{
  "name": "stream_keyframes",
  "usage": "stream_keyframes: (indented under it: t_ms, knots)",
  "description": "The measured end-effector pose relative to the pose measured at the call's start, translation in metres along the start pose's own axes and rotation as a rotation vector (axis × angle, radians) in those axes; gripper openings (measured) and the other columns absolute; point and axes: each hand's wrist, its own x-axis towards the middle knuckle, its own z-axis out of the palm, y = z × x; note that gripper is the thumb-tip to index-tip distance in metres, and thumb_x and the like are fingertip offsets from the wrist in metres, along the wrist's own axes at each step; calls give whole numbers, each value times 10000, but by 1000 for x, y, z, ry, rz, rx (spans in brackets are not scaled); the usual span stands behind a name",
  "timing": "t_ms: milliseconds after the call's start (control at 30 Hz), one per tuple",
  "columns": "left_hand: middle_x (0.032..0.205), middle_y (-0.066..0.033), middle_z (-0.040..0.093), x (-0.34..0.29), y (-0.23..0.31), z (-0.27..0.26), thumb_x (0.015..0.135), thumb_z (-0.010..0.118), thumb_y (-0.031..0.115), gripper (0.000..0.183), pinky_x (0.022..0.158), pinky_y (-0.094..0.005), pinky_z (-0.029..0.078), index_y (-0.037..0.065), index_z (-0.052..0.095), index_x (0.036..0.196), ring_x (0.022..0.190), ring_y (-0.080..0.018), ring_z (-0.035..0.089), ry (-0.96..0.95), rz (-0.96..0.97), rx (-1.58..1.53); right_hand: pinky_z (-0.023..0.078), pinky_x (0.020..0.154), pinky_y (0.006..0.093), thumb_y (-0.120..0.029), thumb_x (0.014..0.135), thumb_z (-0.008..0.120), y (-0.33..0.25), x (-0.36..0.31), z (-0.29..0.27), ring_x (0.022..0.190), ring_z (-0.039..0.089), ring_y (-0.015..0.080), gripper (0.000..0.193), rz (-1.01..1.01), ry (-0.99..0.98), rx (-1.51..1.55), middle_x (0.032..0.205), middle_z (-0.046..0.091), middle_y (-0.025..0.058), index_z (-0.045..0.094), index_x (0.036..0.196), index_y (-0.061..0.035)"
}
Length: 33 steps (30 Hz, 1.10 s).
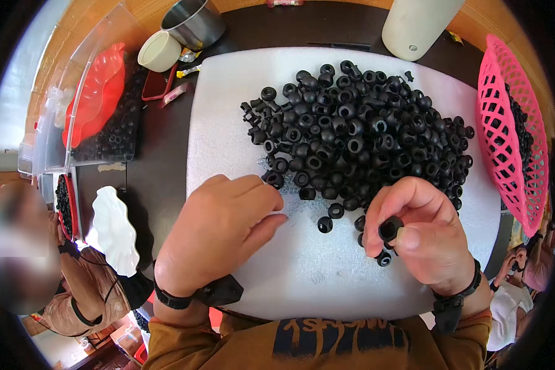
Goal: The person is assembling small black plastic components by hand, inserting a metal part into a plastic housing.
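Observation:
On a white foam board [228, 74] lies a heap of small black hollow plastic pieces [351, 123], rounded, with openings. My right hand [422, 231], at the heap's near right edge, pinches one black hollow piece [389, 229] between thumb and fingers, its opening in view. To the left, my left hand [222, 222] hovers over the board with its fingers curled and thumb and forefinger tips close together. Whatever they hold, if anything, is too small or hidden. Beside these fingertips, tiny clear bits [299, 203] are scattered. A few loose black pieces [325, 224] sit between my hands.
A pink mesh basket [496, 135] with black pieces stands at right. At left are a clear bin [49, 135], a red tray [95, 92] and a white scalloped dish [115, 231]. Behind the board stand a metal cup [197, 28] and a white bottle [416, 28]. Other people sit at both sides.

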Motion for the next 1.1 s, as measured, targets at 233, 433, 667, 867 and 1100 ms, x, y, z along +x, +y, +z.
stream_keyframes:
  t_ms: [233, 433, 667, 867, 1100]
  knots:
    - [690, -55, 557, 1, 2, 8, 716, 688, 126, 149, 580, -352, 404, 71, 566, 781, 627, -260, 543, -77, 45, 161, 462, 734, 213, -23, 815, 660, -1, 1, -3, 830, 587, 83, 250, 46, 0, -43, 931, 614, 45, 566, 1047, -8]
    - [724, -69, 540, -3, 9, 2, 710, 677, 151, 172, 581, -367, 406, 71, 562, 810, 638, -268, 531, -172, 67, 224, 440, 713, 194, -25, 816, 664, -1, 1, -2, 811, 548, 55, 256, 40, 6, -50, 911, 590, 15, 565, 1051, -8]
    - [720, -73, 534, -3, 3, 5, 704, 671, 128, 165, 582, -375, 411, 67, 557, 808, 639, -277, 526, -200, 129, 215, 430, 728, 189, -17, 828, 651, 1, 0, -2, 827, 534, 41, 248, 45, -14, -45, 923, 581, 4, 562, 1060, -14]
    - [702, -79, 579, 0, 13, 3, 672, 675, 1, 139, 569, -320, 445, 46, 593, 776, 644, -233, 582, -63, 85, -114, 429, 736, 187, 2, 842, 630, 5, 0, -2, 836, 523, 35, 226, 38, -23, -73, 923, 567, -9, 553, 1052, -27]
    - [807, -103, 649, 1, 23, 8, 646, 662, -59, 161, 627, -284, 476, 28, 603, 769, 712, -210, 620, 54, 69, -427, 438, 755, 185, -4, 861, 616, 9, -1, 4, 858, 514, 34, 192, 27, -24, -207, 925, 534, -20, 531, 1031, -33]
